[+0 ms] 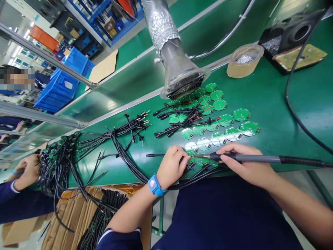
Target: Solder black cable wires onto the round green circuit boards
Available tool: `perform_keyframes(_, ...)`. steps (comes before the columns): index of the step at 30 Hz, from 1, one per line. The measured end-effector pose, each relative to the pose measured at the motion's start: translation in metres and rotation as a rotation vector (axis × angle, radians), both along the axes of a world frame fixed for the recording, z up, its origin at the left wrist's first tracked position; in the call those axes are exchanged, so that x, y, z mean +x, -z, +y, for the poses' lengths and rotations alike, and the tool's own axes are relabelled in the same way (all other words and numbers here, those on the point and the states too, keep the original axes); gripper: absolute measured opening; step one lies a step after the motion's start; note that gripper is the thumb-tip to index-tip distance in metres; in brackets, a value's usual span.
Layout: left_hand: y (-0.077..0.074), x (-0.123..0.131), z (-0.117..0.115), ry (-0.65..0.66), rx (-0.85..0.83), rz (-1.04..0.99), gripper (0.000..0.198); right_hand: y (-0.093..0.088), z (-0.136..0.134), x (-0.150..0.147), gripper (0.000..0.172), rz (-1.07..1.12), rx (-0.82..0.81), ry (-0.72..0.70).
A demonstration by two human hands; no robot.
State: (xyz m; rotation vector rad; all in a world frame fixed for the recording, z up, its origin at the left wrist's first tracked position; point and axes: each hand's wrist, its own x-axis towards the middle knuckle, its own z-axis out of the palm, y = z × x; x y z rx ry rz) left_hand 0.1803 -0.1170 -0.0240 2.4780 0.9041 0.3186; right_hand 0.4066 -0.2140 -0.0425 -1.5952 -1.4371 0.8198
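Note:
My right hand (246, 163) grips a black soldering iron (260, 159) like a pen, its tip pointing left at a round green circuit board (195, 160) near the table's front edge. My left hand (173, 166), with a blue wrist strap, is pinched closed right beside the tip, holding a thin black wire (156, 155) against that board. Several more round green boards (226, 119) lie in rows just beyond, some with red and black wires (187, 118) lying across them.
A silver fume extraction duct (179, 69) hangs over the boards. A tape roll (244, 60) and soldering station (293, 38) stand at back right. Black cable bundles (62, 163) spread left, where another person's hand (26, 170) works. A cardboard box (78, 215) sits below the table.

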Motion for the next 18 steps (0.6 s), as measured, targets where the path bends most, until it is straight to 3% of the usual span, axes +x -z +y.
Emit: perform_keyframes(18,0.0047,-0.0003,-0.0021,-0.009,0.016,-0.021,0.01,0.0019,0.0019,0.0024,0.008,-0.082,0.124,-0.052)
